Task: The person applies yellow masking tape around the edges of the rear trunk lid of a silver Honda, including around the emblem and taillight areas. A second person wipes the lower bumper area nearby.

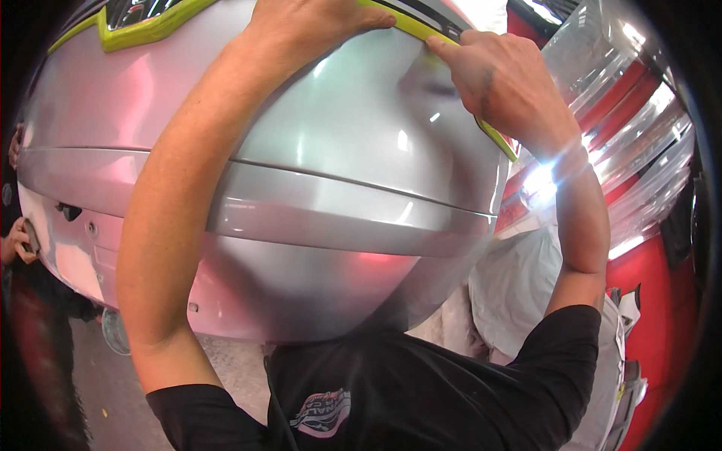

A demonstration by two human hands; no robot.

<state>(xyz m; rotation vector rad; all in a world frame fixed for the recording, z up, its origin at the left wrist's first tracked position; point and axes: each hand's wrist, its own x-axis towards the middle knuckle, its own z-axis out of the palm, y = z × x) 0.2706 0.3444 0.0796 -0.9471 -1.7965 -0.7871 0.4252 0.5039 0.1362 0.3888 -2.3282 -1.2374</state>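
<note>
Yellow masking tape [417, 27] runs along the upper edge of a silver car body panel [361, 128], beside dark trim. My left hand [312, 21] reaches up to this edge, its thumb stretched along the tape. Its other fingers are cut off by the picture's top or hidden. To the right, my right hand [505, 75] is closed at the tape, with the thumb on the yellow strip and the other fingers folded towards the edge. More of the tape shows below that hand, running down to the panel's right corner.
At the far left another person's hand [21, 240] holds a small dark block near the lower panel. Clear plastic sheeting [639, 128] hangs at the right before a red surface [654, 316]. Grey sheeting [515, 282] lies below. The panel bulges close to my chest.
</note>
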